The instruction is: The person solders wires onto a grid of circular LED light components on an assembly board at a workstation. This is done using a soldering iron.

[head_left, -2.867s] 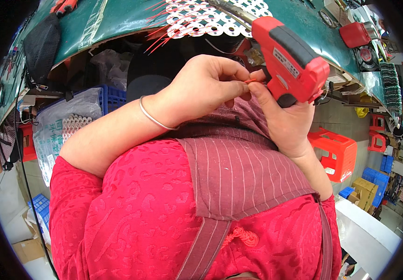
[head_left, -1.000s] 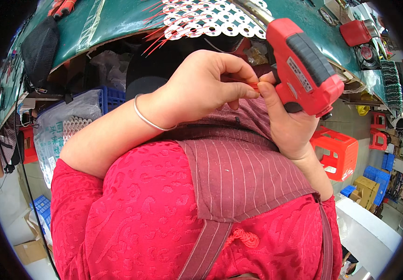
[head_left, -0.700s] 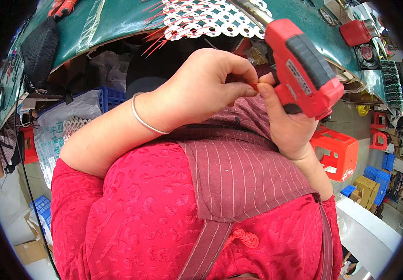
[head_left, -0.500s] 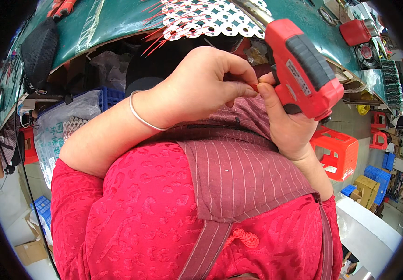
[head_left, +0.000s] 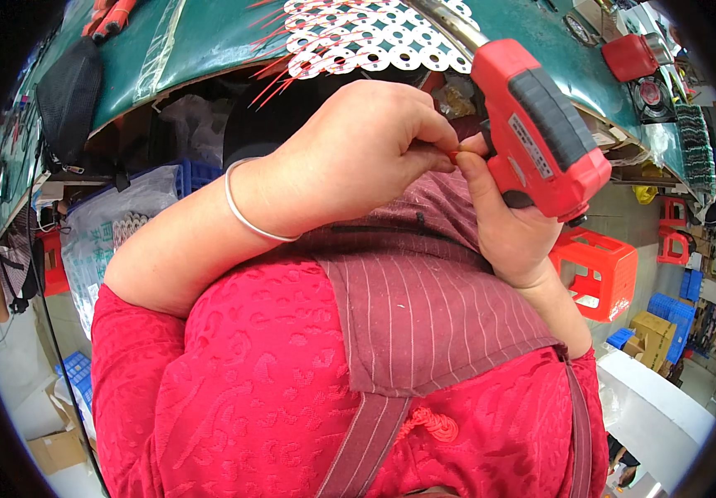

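My right hand (head_left: 511, 224) is closed round a red and dark grey soldering gun (head_left: 540, 133), whose metal barrel slants up and left over the table. Its thumb also meets my left fingertips. My left hand (head_left: 375, 137) is pinched shut, with a small bit of red wire (head_left: 453, 155) showing between the two hands' fingertips; most of it is hidden by the fingers. Just beyond, on the green table, lies a sheet of joined white round boards (head_left: 375, 35). Several red wires (head_left: 272, 83) stick out from its left side over the table edge.
A black mesh bag (head_left: 70, 100) hangs at the table's left edge. Red-handled tools (head_left: 111, 17) lie at the far left. At the right are a red container (head_left: 630, 58), a small fan (head_left: 653, 95) and a red stool (head_left: 597, 270). A plastic-covered blue crate (head_left: 196, 176) stands below left.
My left hand has shifted slightly left and its fingers have curled in a little more. The soldering gun has tipped down very slightly. Both hands keep their hold.
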Demonstrator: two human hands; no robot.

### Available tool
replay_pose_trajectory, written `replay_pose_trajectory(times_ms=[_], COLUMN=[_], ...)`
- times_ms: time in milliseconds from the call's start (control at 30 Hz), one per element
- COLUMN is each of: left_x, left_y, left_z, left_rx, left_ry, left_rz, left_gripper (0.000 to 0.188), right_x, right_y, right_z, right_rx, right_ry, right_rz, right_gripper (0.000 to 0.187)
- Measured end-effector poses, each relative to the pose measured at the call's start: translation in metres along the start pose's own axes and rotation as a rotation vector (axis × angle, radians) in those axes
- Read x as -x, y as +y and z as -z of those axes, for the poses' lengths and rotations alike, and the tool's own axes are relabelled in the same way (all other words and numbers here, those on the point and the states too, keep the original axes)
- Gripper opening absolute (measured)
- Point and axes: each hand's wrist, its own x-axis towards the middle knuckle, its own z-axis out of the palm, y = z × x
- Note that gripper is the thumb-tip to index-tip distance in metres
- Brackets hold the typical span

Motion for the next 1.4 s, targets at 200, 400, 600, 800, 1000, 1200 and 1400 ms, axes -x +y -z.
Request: replay_pose_trajectory(times_ms=[200, 400, 600, 800, 1000, 1200, 1400], left_x=[-0.004, -0.009, -0.029, -0.050, -0.064, -0.069, -0.069], left_y=[-0.001, -0.005, -0.023, -0.052, -0.047, -0.070, -0.073], left_z=[-0.001, 0.012, 0.049, 0.062, 0.065, 0.058, 0.054], left_rx=[-0.009, -0.183, -0.661, -0.867, -0.960, -0.932, -0.956], left_ry=[0.025, 0.077, 0.238, 0.336, 0.143, 0.186, 0.159], left_rz=[-0.006, -0.050, -0.252, -0.447, -0.384, -0.476, -0.388], left_gripper=[0.013, 0.011, 0.011, 0.009, 0.005, 0.007, 0.009], right_x=[-0.004, -0.010, -0.015, -0.018, -0.029, -0.032, -0.035], right_y=[0.002, 0.003, 0.010, 0.009, -0.001, 0.002, 0.017], right_z=[0.003, 0.007, 0.021, 0.046, 0.061, 0.050, 0.039], right_rx=[0.022, 0.067, -0.004, -0.336, -0.232, -0.040, -0.070], right_ry=[-0.016, 0.074, 0.148, 0.108, 0.052, -0.002, 0.027], right_rz=[-0.006, -0.107, -0.272, -0.452, -0.561, -0.513, -0.382], right_gripper=[0.022, 0.021, 0.040, 0.050, 0.050, 0.046, 0.046])
